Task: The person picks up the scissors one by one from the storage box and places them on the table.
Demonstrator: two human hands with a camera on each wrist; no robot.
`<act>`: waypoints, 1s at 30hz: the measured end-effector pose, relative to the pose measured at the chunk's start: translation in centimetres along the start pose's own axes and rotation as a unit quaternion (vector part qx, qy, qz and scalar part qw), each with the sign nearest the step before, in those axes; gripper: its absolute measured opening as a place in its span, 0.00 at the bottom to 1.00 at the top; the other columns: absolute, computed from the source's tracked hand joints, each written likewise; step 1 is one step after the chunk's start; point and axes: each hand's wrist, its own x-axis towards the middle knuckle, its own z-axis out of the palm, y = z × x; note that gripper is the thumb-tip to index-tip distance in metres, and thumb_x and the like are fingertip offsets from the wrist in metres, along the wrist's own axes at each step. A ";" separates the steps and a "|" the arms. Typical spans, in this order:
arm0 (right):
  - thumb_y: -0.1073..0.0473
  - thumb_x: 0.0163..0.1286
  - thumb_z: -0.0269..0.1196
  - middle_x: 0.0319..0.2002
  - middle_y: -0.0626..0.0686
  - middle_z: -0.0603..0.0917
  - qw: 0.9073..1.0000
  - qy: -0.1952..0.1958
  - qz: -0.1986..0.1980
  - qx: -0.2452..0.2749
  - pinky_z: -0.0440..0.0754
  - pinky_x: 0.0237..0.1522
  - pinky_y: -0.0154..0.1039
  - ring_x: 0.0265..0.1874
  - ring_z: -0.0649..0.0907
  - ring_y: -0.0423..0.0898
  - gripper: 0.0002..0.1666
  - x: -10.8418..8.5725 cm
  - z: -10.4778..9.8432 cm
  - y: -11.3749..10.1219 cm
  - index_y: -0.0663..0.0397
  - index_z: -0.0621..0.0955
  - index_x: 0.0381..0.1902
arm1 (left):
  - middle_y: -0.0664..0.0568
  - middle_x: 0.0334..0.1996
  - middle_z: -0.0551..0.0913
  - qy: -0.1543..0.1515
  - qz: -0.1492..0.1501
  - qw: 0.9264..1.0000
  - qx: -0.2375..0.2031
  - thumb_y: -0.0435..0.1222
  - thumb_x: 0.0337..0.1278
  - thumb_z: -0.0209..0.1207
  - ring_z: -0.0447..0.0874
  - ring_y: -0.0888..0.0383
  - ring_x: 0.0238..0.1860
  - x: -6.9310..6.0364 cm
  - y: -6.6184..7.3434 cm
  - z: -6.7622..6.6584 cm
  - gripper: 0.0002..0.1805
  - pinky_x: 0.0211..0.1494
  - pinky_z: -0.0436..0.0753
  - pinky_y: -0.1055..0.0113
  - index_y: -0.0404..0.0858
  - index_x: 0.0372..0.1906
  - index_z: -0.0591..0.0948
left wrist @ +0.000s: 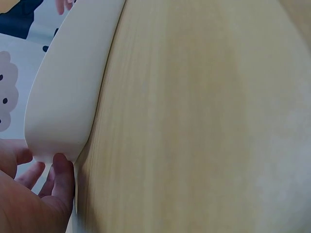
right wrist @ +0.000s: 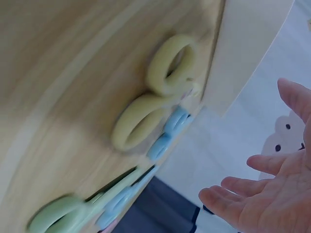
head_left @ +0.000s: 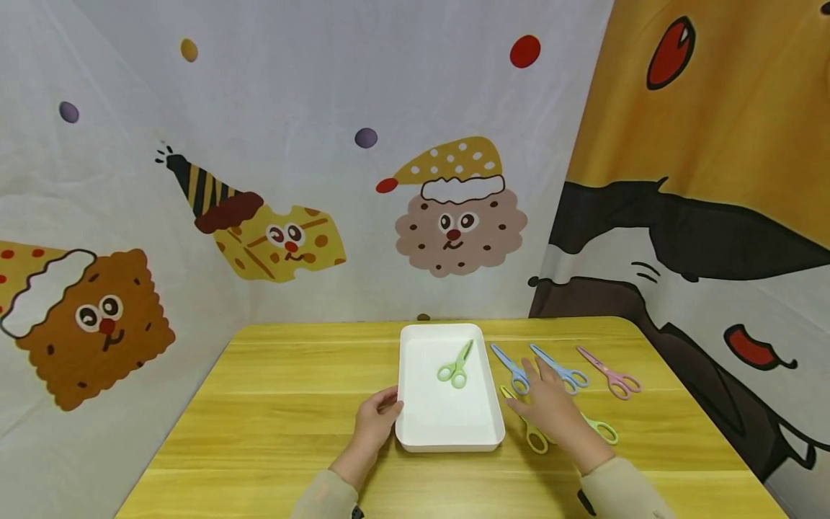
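A white tray holds one pair of light green scissors. My left hand holds the tray's left side, its thumb and fingertips at the wall in the left wrist view. My right hand hovers with spread fingers above scissors right of the tray, holding nothing. Beneath and around it lie yellow scissors, green scissors partly hidden by the hand, blue scissors near the tray and a second pair of blue scissors. The right wrist view shows the yellow scissors' handles closest.
Pink scissors lie farthest right on the wooden table. A cartoon-printed curtain hangs behind the table's back edge and along its right side.
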 end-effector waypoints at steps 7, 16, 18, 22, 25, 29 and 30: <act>0.45 0.61 0.65 0.70 0.73 0.50 1.000 -0.010 -0.007 0.015 0.64 0.59 0.70 0.66 0.54 0.74 0.51 0.9 0.8 -2.1 0.65 0.55 0.72 | 0.37 0.49 0.81 -0.002 0.002 1.000 0.000 0.31 0.59 0.59 0.80 0.46 0.50 -0.1 -0.2 0.0 0.19 0.51 0.83 0.61 0.28 0.55 0.77; 0.42 0.60 0.66 0.72 0.69 0.49 0.999 -0.025 -0.013 0.024 0.65 0.62 0.66 0.68 0.54 0.70 0.55 2.4 1.6 -5.3 0.63 0.53 0.73 | 0.37 0.49 0.81 0.003 0.000 1.000 0.003 0.31 0.59 0.59 0.80 0.47 0.50 0.0 -0.2 0.0 0.19 0.52 0.83 0.62 0.29 0.55 0.77; 0.42 0.60 0.66 0.72 0.69 0.50 0.999 -0.024 -0.013 0.023 0.65 0.63 0.64 0.69 0.54 0.69 0.54 2.7 1.9 -5.9 0.64 0.54 0.72 | 0.37 0.49 0.81 0.004 -0.001 1.000 0.002 0.31 0.59 0.59 0.80 0.47 0.50 0.0 -0.1 0.0 0.19 0.51 0.83 0.62 0.29 0.55 0.78; 0.43 0.59 0.67 0.71 0.71 0.51 1.000 -0.022 -0.013 0.018 0.65 0.64 0.63 0.68 0.56 0.69 0.54 3.0 2.2 -7.0 0.65 0.56 0.71 | 0.37 0.48 0.81 0.004 0.001 1.000 -0.002 0.31 0.59 0.60 0.81 0.47 0.49 -0.1 -0.1 0.0 0.19 0.51 0.83 0.63 0.29 0.54 0.78; 0.43 0.58 0.67 0.71 0.72 0.52 1.000 -0.023 -0.015 0.014 0.64 0.65 0.63 0.68 0.57 0.70 0.54 3.3 2.3 -7.9 0.66 0.57 0.71 | 0.35 0.48 0.81 0.002 0.009 1.000 -0.006 0.31 0.58 0.60 0.81 0.46 0.49 -0.2 -0.1 -0.1 0.19 0.51 0.83 0.62 0.28 0.54 0.78; 0.42 0.58 0.67 0.71 0.71 0.52 0.999 -0.031 -0.010 0.009 0.64 0.65 0.63 0.68 0.58 0.70 0.55 3.8 2.5 -8.9 0.66 0.57 0.71 | 0.35 0.48 0.81 -0.001 0.015 1.000 -0.008 0.31 0.58 0.60 0.81 0.46 0.49 -0.2 -0.2 -0.1 0.19 0.51 0.83 0.61 0.27 0.55 0.77; 0.41 0.58 0.67 0.71 0.71 0.52 0.999 -0.033 -0.008 0.007 0.64 0.65 0.62 0.68 0.58 0.69 0.55 4.0 2.6 -9.1 0.66 0.57 0.71 | 0.35 0.48 0.81 -0.001 0.015 1.000 -0.008 0.31 0.58 0.59 0.81 0.46 0.49 -0.2 -0.2 -0.1 0.19 0.51 0.83 0.61 0.27 0.55 0.77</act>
